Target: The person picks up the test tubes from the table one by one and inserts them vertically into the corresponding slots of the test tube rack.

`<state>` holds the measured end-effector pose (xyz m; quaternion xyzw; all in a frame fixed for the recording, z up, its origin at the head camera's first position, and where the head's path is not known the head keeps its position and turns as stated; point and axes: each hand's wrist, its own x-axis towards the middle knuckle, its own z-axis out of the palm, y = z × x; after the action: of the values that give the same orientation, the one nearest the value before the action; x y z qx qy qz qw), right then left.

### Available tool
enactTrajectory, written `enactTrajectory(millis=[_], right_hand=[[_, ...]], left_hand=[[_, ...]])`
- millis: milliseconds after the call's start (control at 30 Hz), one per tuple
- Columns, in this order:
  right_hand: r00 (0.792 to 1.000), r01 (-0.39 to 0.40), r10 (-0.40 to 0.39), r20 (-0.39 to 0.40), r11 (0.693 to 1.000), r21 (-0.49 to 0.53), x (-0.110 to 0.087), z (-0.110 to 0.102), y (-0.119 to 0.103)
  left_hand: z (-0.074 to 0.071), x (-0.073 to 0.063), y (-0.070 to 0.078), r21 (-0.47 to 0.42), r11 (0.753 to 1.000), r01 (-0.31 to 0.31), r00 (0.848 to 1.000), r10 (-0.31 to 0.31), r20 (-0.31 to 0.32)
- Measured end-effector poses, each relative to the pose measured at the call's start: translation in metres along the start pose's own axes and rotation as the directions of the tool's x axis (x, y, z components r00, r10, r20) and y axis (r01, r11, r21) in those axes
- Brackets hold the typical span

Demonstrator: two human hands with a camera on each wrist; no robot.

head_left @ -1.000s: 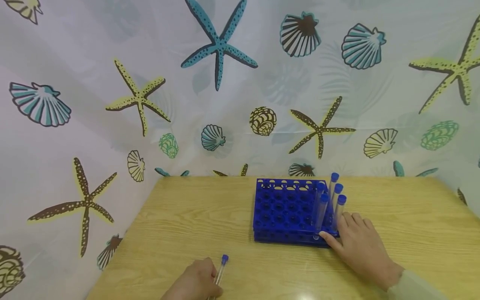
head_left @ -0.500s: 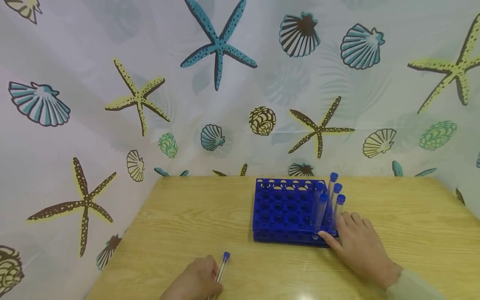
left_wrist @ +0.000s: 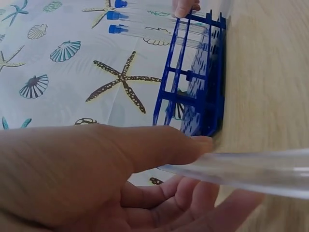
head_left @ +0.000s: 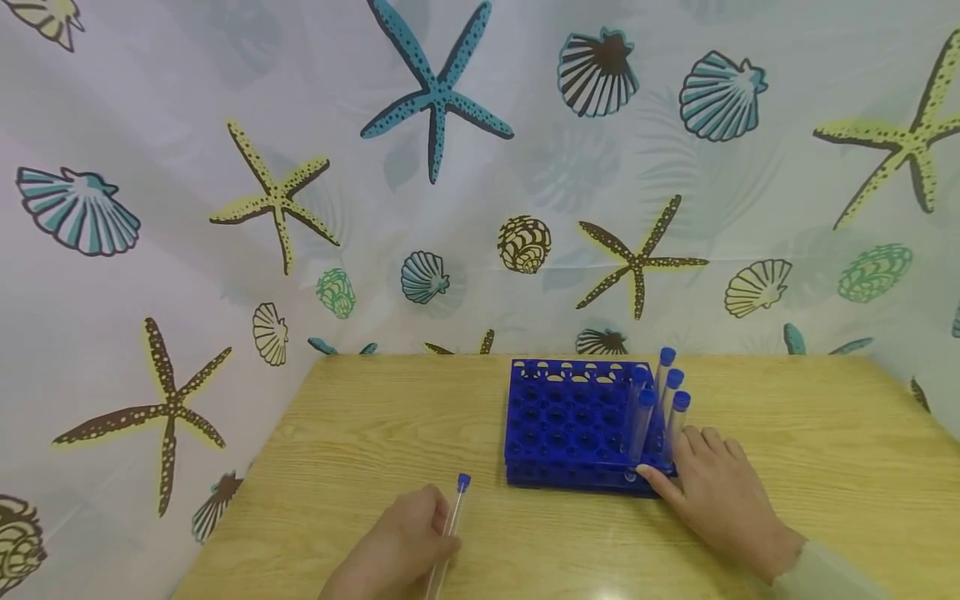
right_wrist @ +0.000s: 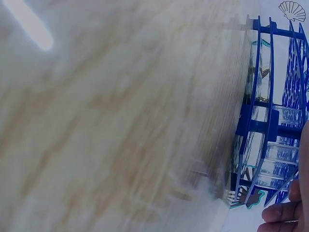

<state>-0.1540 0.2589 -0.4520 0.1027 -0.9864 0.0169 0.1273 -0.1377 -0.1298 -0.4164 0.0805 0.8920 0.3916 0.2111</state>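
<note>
In the head view, my left hand point(head_left: 401, 537) pinches a clear test tube point(head_left: 454, 518) with a blue cap between thumb and fingers. The tube tilts, cap up, above the table left of the rack; its lower end leaves the frame. The left wrist view shows the thumb point(left_wrist: 169, 145) lying along the tube. A blue test tube rack point(head_left: 566, 475) stands at centre right. Several blue-capped tubes point(head_left: 642, 425) stand upright in its right-hand columns. My right hand point(head_left: 723, 500) grips the rack's right end, thumb at the front corner and fingers along the side.
The wood-grain table point(head_left: 360, 433) reaches back to a white cloth point(head_left: 480, 208) printed with shells and starfish, which also hangs at the left and right. Open holes point(head_left: 557, 415) fill the rack's left and middle columns.
My left hand has moved up and slightly right with the test tube, bringing it nearer the rack. The right hand and the rack have stayed in place.
</note>
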Motion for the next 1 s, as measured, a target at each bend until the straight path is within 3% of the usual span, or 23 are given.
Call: enactTrajectory(millis=[167,400,600,867,1000], right_hand=[[1.0,-0.001,0.001,-0.003,1.0,0.0,0.0,-0.001,0.0],[1.0,0.006,-0.006,-0.029,1.0,0.004,0.0,0.001,0.001],[1.0,0.002,-0.002,-0.018,1.0,0.009,-0.001,0.002,0.001],[0.999,0.011,-0.01,-0.047,1.0,0.016,0.0,0.002,0.001],[0.999,0.011,-0.011,-0.032,1.0,0.02,-0.001,0.002,0.001]], left_hand=[[-0.005,0.008,0.01,-0.022,0.998,-0.067,0.998,0.067,-0.016],[-0.007,0.012,0.022,-0.179,0.978,-0.11,0.993,0.101,-0.056],[-0.006,0.015,0.029,-0.205,0.963,-0.175,0.982,0.154,-0.114],[-0.005,0.02,0.049,-0.204,0.936,-0.286,0.945,0.241,-0.222],[-0.002,0.024,0.06,-0.166,0.917,-0.363,0.91,0.311,-0.276]])
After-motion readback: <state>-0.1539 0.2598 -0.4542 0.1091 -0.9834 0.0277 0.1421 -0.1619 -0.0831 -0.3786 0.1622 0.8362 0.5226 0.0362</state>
